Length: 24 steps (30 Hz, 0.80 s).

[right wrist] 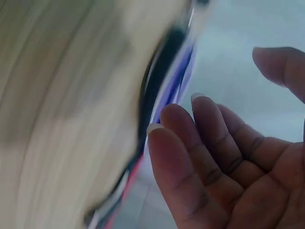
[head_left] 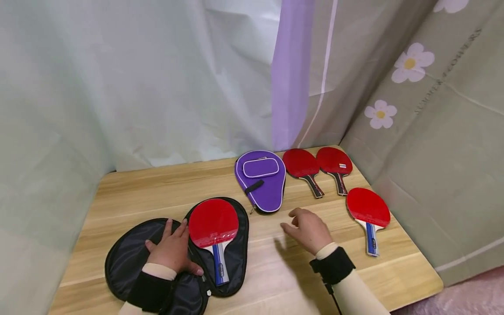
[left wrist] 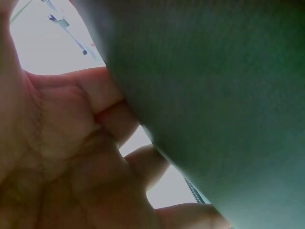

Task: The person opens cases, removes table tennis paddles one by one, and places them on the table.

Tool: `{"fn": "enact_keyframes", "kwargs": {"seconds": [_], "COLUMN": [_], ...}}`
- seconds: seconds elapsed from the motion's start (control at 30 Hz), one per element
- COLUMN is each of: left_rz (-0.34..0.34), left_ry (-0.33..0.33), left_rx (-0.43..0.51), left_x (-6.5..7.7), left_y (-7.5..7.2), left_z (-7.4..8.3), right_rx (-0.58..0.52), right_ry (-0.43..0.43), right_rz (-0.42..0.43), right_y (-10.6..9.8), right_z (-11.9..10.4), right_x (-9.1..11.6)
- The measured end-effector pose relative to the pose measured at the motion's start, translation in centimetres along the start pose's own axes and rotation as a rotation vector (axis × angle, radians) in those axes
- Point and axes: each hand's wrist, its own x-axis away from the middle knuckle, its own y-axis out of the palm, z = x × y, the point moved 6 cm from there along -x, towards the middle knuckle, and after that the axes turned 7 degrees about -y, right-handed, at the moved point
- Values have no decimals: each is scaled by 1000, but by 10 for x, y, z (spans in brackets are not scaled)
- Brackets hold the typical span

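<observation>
A black paddle case [head_left: 127,256] lies unfolded at the front left, its dark lining facing up. On its right half rests a red table tennis paddle [head_left: 214,223] with a blue and white handle. My left hand [head_left: 170,251] lies over the left half with fingers spread, fingertips beside the paddle's blade. In the left wrist view, the case's dark surface [left wrist: 214,105] hides the ends of some fingers. My right hand [head_left: 309,229] hovers over the table right of the case, fingers loosely bent and holding nothing; its palm [right wrist: 267,200] shows in the right wrist view.
A purple paddle case [head_left: 271,188] with a small pocket lies at the back middle. Right of it are two red paddles [head_left: 301,162] [head_left: 332,161] with dark handles. Another red paddle [head_left: 368,208] with a blue handle lies near the table's right edge. Curtains [head_left: 177,87] enclose the back and sides.
</observation>
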Motion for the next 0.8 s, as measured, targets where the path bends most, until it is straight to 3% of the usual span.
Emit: {"fn": "enact_keyframes", "kwargs": {"seconds": [0.17,0.5,0.8], "left_rz": [19,36,52], "left_ry": [-4,-2,-41], "left_rx": [-11,-11,7], "left_x": [2,5,10], "left_y": [-1,5,-2], "left_z": [2,23,7], "right_rx": [-72,-96,-20], "right_ry": [-95,-137,-237], "right_rz": [-43,-138,-220], "right_y": [35,68,103], "right_z": [-46,-76,-122], "right_x": [-12,-2,-4]}}
